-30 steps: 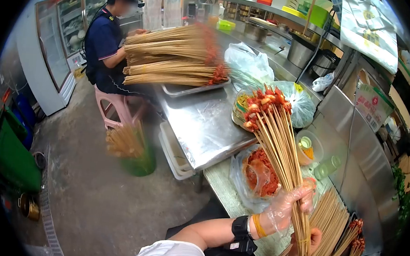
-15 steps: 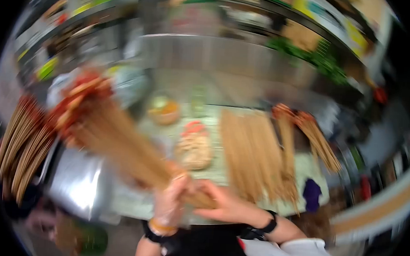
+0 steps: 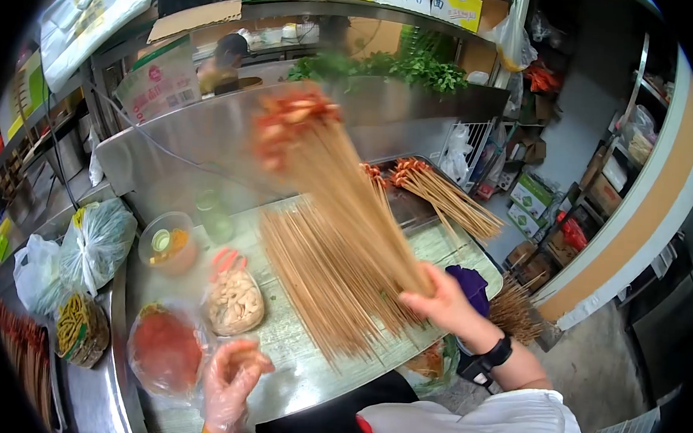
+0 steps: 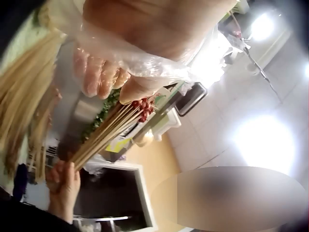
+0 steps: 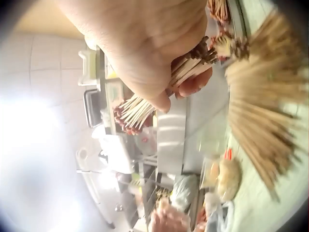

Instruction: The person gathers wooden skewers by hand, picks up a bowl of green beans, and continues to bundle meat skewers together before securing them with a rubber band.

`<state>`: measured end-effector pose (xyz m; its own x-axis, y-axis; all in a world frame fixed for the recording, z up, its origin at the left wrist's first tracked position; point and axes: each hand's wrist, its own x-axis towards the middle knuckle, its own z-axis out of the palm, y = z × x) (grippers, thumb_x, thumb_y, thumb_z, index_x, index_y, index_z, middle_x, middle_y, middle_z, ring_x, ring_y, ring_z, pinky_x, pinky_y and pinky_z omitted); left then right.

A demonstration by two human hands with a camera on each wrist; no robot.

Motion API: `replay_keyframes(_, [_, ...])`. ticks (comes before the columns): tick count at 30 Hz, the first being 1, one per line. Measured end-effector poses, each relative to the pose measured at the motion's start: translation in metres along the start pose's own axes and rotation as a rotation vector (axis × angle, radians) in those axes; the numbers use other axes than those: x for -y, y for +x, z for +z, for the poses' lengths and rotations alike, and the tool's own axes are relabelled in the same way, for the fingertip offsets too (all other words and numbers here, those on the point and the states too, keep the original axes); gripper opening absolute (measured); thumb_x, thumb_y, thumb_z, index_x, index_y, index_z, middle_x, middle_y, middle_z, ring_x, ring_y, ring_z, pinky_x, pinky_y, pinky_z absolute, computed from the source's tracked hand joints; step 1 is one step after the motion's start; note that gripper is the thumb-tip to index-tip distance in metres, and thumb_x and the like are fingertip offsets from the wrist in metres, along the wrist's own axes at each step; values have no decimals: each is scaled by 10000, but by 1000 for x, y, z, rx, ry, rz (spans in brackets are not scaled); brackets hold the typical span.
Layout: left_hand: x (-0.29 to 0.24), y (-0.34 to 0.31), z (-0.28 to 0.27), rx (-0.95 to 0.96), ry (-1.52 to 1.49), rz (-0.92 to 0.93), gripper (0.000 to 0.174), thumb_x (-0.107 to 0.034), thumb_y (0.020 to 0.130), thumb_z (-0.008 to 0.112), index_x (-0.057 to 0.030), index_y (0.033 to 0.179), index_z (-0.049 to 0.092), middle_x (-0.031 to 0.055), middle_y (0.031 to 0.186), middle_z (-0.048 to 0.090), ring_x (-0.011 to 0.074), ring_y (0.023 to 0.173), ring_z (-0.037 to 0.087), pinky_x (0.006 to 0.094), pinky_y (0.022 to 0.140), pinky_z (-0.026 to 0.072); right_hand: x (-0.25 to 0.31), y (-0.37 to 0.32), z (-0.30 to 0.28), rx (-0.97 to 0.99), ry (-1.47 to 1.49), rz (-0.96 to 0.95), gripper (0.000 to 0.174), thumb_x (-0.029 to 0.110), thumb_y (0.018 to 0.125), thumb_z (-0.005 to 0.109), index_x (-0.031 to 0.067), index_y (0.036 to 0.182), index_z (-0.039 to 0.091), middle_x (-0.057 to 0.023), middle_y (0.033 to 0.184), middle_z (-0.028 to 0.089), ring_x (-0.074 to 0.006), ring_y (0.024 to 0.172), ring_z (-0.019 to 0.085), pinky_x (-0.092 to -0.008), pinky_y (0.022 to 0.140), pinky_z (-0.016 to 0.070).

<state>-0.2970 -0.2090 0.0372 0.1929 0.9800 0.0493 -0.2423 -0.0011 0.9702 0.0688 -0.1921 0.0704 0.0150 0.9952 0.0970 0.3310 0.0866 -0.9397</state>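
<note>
In the head view my bare right hand (image 3: 446, 302) grips the lower ends of a thick bundle of skewers (image 3: 348, 185), its red meat tips up and to the left, above the table. The right wrist view shows the fingers (image 5: 195, 83) curled round that bundle. My left hand (image 3: 232, 380), in a clear plastic glove, holds nothing and hovers beside the bag of red meat (image 3: 168, 348), fingers loosely bent. Bare sticks (image 3: 319, 270) lie spread on the table beneath the bundle.
Left of the sticks stand a container of pale pieces (image 3: 236, 301) and a tub with yellow contents (image 3: 170, 241). More meat skewers (image 3: 447, 195) lie in a dark tray at the back right. A purple cloth (image 3: 469, 286) lies at the right edge.
The view has turned right, from the seated person to the table. My left hand has let go of the bundle; my right hand has carried it over the bare sticks.
</note>
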Motion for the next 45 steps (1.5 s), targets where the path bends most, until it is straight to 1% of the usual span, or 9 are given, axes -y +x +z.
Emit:
replay_keyframes(2, [15, -9, -11, 23, 107, -95, 344, -60, 829, 654, 9, 1149, 550, 109, 921, 649, 192, 864, 633, 327, 826, 500, -9, 10, -24, -151, 50, 38, 438, 156, 857, 681, 29, 1223, 476, 9, 786, 531, -51, 556, 487, -201, 475, 409])
replay_keyframes(14, [13, -40, -3, -176, 44, -268, 281, -118, 884, 636, 8, 1132, 595, 65, 983, 629, 148, 874, 593, 284, 782, 486, -130, 116, -74, -192, 530, 415, 245, 209, 887, 658, 72, 1014, 499, -14, 690, 517, -80, 475, 470, -218, 390, 385])
replay_keyframes(19, [6, -37, 6, -231, 43, -263, 306, -153, 897, 617, 3, 1156, 569, 80, 1028, 606, 172, 912, 588, 310, 828, 481, -160, 136, -88, -46, 333, 453, 343, 373, 911, 597, 57, 1021, 526, -113, 701, 607, -210, 551, 600, -322, 484, 481])
replay_keyframes(22, [13, -34, 3, -256, -13, -284, 312, -172, 895, 618, -1, 1151, 564, 86, 1040, 599, 182, 926, 585, 322, 851, 474, -167, 145, -109, -61, -871, 142, 444, 444, 910, 550, 22, 1048, 548, -188, 764, 632, -318, 660, 631, -401, 578, 503])
replay_keyframes(25, [11, -33, 5, -288, -38, -274, 301, -162, 890, 624, -4, 1140, 567, 75, 1023, 603, 176, 917, 584, 317, 849, 473, -85, 135, -123, -348, -943, 245, 629, 520, 845, 575, 18, 1222, 531, -220, 870, 648, -379, 863, 621, -473, 799, 474])
replay_keyframes(27, [11, -30, 6, -320, -18, -270, 287, -158, 890, 624, -7, 1128, 573, 68, 1005, 607, 169, 905, 583, 311, 841, 474, -112, 144, -156, -632, -1302, -105, 807, 632, 783, 585, 15, 1292, 486, -232, 1178, 585, -348, 1096, 557, -416, 941, 427])
replay_keyframes(36, [13, -24, 15, -434, -11, -245, 248, -151, 888, 630, -14, 1091, 591, 50, 923, 602, 153, 841, 574, 297, 793, 480, -164, 185, -276, -374, -667, 714, 1111, 723, 673, 609, 30, 1462, 247, -206, 1497, 271, -338, 1378, 283, -427, 1111, 260])
replay_keyframes(41, [9, -19, 16, -418, 19, -247, 235, -144, 888, 629, -14, 1079, 591, 43, 901, 591, 144, 825, 562, 293, 784, 474, -136, 179, -237, -149, -429, 590, 1263, 704, 569, 720, 55, 1489, 148, -240, 1464, 315, -330, 1362, 320, -405, 1075, 319])
replay_keyframes(45, [10, -19, 12, -413, 9, -254, 224, -146, 896, 620, -19, 1078, 589, 39, 909, 587, 143, 835, 559, 293, 781, 471, -139, 183, -205, -52, -803, 597, 1365, 630, 476, 811, 99, 1502, 83, -306, 1463, 239, -405, 1320, 356, -421, 1064, 344])
